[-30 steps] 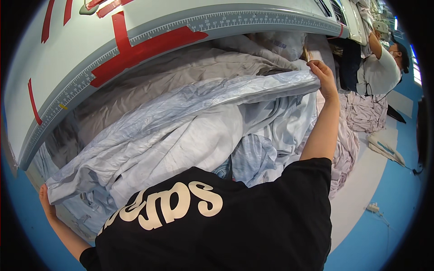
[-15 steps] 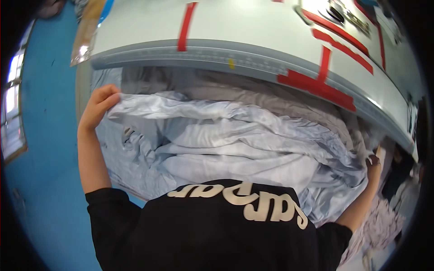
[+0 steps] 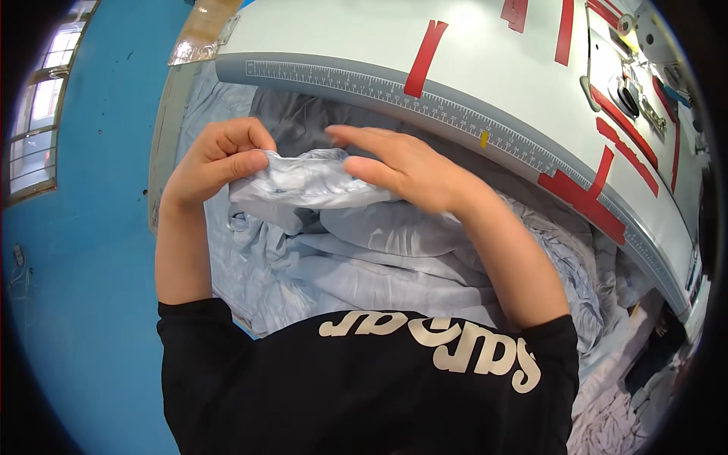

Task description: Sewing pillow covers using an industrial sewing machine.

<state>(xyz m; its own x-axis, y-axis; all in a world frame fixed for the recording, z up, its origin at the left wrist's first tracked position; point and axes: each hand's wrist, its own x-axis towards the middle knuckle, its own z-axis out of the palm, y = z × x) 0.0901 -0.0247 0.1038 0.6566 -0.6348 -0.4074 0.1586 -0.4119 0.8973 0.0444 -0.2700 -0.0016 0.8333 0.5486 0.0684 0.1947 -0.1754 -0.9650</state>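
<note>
A large pale grey-blue fabric lies bunched in folds in front of my body, below the table's edge. My left hand pinches its upper edge between thumb and fingers and holds it raised. Close by on the right, my right hand has its fingers stretched out and apart over the same lifted edge. The right thumb lies near the cloth; whether it touches I cannot tell. Darker grey fabric lies behind the lifted edge, under the table's rim.
A white table with a curved grey ruler edge and red tape strips runs across the far side. Sewing machine parts sit at the far right. Crumpled pale cloth lies at lower right. Blue floor spreads at left.
My right hand has left the fabric's far right end and come across to near my left hand, its fingers now spread. The left hand still pinches the edge. The view has shifted.
</note>
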